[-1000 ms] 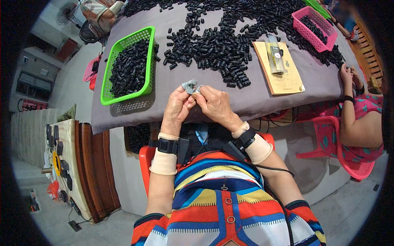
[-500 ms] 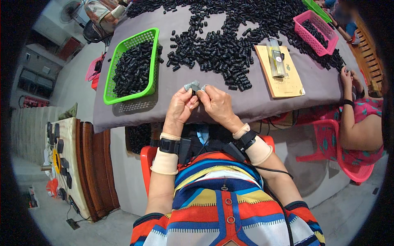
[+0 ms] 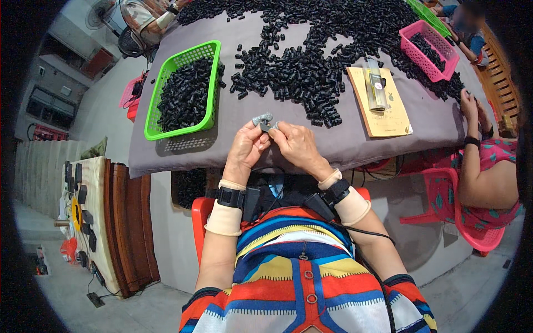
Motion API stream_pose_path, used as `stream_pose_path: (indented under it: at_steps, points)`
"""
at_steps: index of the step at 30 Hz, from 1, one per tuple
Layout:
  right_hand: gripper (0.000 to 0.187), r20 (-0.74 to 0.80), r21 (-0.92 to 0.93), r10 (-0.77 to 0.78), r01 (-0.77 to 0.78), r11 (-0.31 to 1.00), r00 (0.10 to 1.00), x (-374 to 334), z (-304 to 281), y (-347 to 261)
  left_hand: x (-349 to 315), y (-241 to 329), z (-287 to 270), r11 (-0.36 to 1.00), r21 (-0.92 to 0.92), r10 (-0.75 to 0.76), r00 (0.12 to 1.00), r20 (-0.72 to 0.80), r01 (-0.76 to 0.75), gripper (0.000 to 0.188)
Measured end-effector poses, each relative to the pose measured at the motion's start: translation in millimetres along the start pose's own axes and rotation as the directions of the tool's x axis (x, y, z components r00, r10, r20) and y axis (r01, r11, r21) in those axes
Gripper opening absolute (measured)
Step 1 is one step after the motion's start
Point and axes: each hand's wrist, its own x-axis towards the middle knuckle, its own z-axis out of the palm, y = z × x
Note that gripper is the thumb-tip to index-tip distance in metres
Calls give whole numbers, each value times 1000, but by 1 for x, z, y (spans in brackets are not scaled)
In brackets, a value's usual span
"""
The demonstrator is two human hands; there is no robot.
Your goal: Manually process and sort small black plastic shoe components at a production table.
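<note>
My left hand point(image 3: 245, 149) and my right hand point(image 3: 300, 145) meet over the near edge of the cloth-covered table point(image 3: 183, 161). Between their pinched fingertips is a small dark grey piece point(image 3: 265, 127), partly hidden by the fingers. Grey wrapping point(image 3: 262, 119) covers a fingertip of my left hand, and a bit of similar grey shows at my right fingertips. Just beyond my hands lies a heap of small black cylindrical parts point(image 3: 300, 75). To the left stands a green basket point(image 3: 215, 83), filled with similar black parts.
Right of the heap, a yellow notepad point(image 3: 383, 122) carries a clear plastic case point(image 3: 376, 89). A pink basket point(image 3: 451, 69) holds more black parts. A co-worker point(image 3: 472, 144) sits at the right, and another person point(image 3: 147, 19) is at the far left. A cable point(image 3: 383, 240) runs along my right arm.
The view has shifted slightly. My fingers have moved a little on the small piece, and more of its dark grey surface shows now.
</note>
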Motion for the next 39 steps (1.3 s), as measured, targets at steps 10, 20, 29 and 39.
stream_pose_path:
  at_steps: [10, 20, 29, 39]
  points:
    - [27, 94, 71, 31, -38, 997, 995, 3, -10, -1, 4, 0, -3, 1000, 12, 7, 1000, 30, -8, 20]
    - [26, -20, 355, 161, -143, 924, 987, 1, -9, 6, -5, 4, -1, 994, 107, 21, 1000, -12, -20, 18]
    - [31, -31, 360, 161, -139, 922, 987, 1, -6, 14, -23, 156, 5, 584, 726, 658, 736, -161, -364, 26]
    - [29, -30, 431, 227, -192, 882, 973, 0, -11, 8, 50, 36, 27, 468, 873, 408, 910, -75, -138, 23]
